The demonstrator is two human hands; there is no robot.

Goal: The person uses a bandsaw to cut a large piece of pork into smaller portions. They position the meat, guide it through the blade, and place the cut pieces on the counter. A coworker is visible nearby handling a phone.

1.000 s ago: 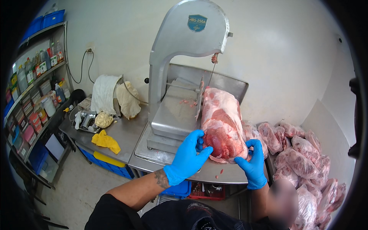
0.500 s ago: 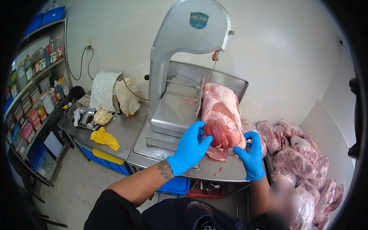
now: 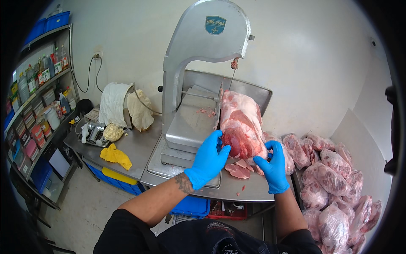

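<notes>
A large slab of raw red meat with pale fat (image 3: 243, 114) lies lengthwise on the steel table of a meat band saw (image 3: 175, 63). Its far end reaches the thin upright blade (image 3: 232, 79). In a blue glove, my left hand (image 3: 207, 163) grips the near left corner, fingers along the side and thumb at the front. My right hand (image 3: 275, 167), gloved the same way, holds the near right corner, its fingers partly hidden behind the meat. Small loose meat pieces (image 3: 238, 170) lie on the table between my hands.
Plastic-wrapped meat chunks (image 3: 334, 178) are heaped at the right. On the left, a side table (image 3: 144, 148) carries a yellow cloth (image 3: 116, 156), white cloths and a tray of metal parts. Shelves (image 3: 42, 91) with bottles stand farther left. A red crate (image 3: 228, 209) sits below the saw table.
The near end of the slab has shifted slightly away and left with both hands on it. More of the loose meat pieces shows in front. The view has shifted a little.
</notes>
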